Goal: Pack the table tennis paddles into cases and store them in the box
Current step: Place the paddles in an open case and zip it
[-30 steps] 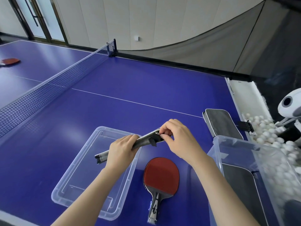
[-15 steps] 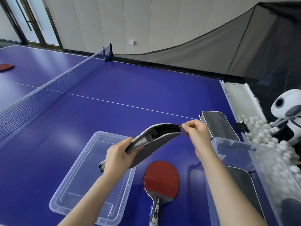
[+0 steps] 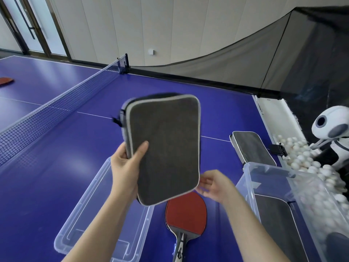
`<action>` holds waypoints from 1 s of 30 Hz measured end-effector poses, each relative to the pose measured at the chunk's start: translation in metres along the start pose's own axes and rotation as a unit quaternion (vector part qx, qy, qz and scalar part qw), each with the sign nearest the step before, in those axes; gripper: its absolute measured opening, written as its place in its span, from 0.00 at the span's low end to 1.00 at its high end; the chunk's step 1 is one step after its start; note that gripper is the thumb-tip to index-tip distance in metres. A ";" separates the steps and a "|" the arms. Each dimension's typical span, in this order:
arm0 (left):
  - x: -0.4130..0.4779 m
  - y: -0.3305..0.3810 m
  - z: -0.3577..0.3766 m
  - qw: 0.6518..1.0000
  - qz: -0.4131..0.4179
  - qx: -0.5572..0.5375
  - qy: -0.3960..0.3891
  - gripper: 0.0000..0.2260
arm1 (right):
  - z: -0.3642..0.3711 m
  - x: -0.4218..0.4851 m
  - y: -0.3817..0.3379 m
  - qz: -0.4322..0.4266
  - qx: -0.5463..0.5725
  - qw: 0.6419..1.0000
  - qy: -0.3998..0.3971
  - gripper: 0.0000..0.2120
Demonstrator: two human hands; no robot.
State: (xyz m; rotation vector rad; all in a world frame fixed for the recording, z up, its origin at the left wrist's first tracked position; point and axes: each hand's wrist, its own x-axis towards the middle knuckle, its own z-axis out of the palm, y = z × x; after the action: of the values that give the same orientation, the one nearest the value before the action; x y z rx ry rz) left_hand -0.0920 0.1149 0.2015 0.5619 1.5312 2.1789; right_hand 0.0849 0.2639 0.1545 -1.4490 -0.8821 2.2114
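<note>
Blue table (image 3: pixel 188 95), red paddle (image 3: pixel 186 212), lid (image 3: pixel 81 220), box (image 3: pixel 251 178), case (image 3: pixel 253 148)

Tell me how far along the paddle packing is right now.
Done: one grey case lies inside the clear box at right. In hand: the left hand holds another case up by its edge; the right hand is open beside its lower corner. Left: the red paddle lies uncased on the table, a third case waits behind the box, and another red paddle lies beyond the net.

My left hand (image 3: pixel 124 173) holds the grey case (image 3: pixel 164 146) upright above the table (image 3: pixel 217 110). My right hand (image 3: pixel 215 184) hovers loose-fingered by its lower corner, over the red paddle (image 3: pixel 186 212).
</note>
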 end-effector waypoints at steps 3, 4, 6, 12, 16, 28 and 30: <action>0.016 0.002 -0.006 0.998 -0.025 -0.056 0.023 0.07 | 0.003 -0.003 0.029 0.051 0.022 0.998 -0.034 0.06; 0.017 0.000 -0.007 0.997 -0.035 -0.066 0.028 0.07 | 0.004 -0.003 0.036 0.064 0.027 0.997 -0.040 0.05; 0.016 -0.006 -0.005 0.991 -0.063 -0.107 0.049 0.08 | 0.008 -0.003 0.046 0.090 0.043 0.993 -0.062 0.05; 0.019 -0.023 0.008 0.958 -0.148 -0.221 0.108 0.05 | 0.033 -0.003 0.072 0.138 0.002 0.981 -0.138 0.12; 0.022 -0.026 0.011 0.953 -0.167 -0.226 0.111 0.07 | 0.043 -0.005 0.079 0.134 -0.026 0.975 -0.175 0.11; 0.005 -0.047 -0.017 0.938 -0.299 -0.174 0.030 0.21 | 0.006 -0.007 -0.004 -0.075 0.022 0.978 -0.192 0.20; -0.001 -0.051 -0.019 0.936 -0.316 -0.157 0.018 0.23 | 0.004 -0.010 -0.008 -0.072 -0.026 0.972 -0.223 0.24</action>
State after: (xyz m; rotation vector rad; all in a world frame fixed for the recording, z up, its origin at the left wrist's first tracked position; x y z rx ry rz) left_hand -0.0966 0.1153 0.1471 -0.0775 1.1290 1.8591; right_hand 0.0855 0.2628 0.1677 -0.8785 -1.1495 2.4555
